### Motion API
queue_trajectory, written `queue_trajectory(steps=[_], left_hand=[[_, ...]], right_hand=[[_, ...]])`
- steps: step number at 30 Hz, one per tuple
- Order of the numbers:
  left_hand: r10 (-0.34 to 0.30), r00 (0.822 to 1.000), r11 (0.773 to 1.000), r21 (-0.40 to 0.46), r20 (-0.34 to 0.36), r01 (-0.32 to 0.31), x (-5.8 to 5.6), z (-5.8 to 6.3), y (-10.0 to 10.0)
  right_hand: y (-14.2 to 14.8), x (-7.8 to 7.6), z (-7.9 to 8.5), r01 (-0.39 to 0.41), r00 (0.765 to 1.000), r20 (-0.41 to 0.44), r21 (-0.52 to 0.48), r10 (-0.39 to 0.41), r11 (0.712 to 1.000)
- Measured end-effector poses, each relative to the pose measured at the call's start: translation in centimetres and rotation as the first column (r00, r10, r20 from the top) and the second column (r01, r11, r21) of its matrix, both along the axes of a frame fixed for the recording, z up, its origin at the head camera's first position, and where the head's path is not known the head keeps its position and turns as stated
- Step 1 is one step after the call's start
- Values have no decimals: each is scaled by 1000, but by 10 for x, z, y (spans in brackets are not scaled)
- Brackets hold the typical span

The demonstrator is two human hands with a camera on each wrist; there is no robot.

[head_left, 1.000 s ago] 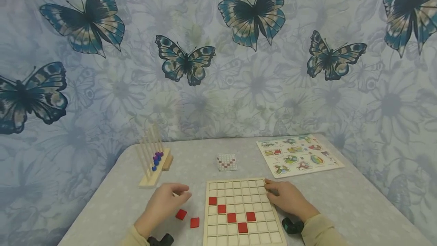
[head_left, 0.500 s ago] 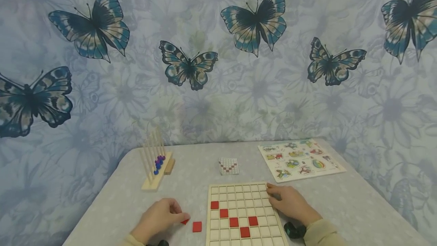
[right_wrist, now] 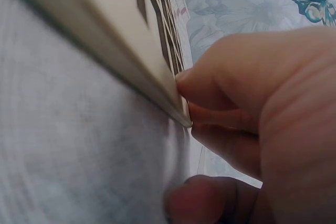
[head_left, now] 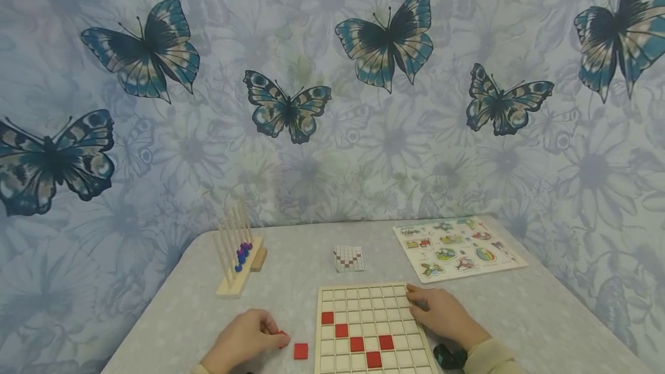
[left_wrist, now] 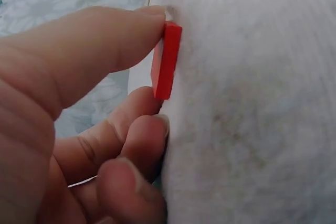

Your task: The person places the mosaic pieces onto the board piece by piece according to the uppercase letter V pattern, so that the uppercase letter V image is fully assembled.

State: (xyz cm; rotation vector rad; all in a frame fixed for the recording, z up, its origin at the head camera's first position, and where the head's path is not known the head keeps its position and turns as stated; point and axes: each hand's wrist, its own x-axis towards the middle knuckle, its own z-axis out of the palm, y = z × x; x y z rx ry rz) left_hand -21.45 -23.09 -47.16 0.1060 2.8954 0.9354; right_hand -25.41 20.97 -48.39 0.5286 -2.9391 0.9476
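Observation:
My left hand [head_left: 244, 336] pinches a red square tile [left_wrist: 170, 60] between thumb and forefinger, low over the table. The left wrist view shows the tile edge-on, its far side hidden by the fingers. Another red tile [head_left: 301, 351] lies flat beside it, left of the wooden grid board [head_left: 366, 317]. Several red tiles, among them one [head_left: 386, 342] at the right, sit in the board's cells in a slanting pattern. My right hand [head_left: 444, 315] holds the board at its far right corner, thumb on the rim and fingers against the edge.
Behind the board stands a small card [head_left: 348, 258] with a red pattern on a grid. A peg stand [head_left: 241, 267] with blue and purple beads is at the back left. A picture puzzle board [head_left: 459, 247] lies at the back right.
My left hand has come down onto one of the two loose red tiles and now pinches it, tilted up. The right hand stays at the board's corner. The head view has shifted slightly.

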Motion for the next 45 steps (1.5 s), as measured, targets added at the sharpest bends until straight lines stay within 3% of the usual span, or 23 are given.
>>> queue_trajectory(steps=[5,17,32,45], left_hand=[[-8,999,999,49,43,6,0,0,0],[-77,997,986,153,14,74,-3,1,-1],[-57,998,991,122,-15,58,-4,5,2],[-82,996,982,170,-34,86,-7,8,-2]], right_hand=[[0,2,-1,-2,1000,-7,-8,2,1000],[-1,2,1,1,1000,-24,12,-1,1000],[-2,4,2,-5,1000,-29,1,5,1000],[-1,2,0,11,1000,-19,5,-11,1000]])
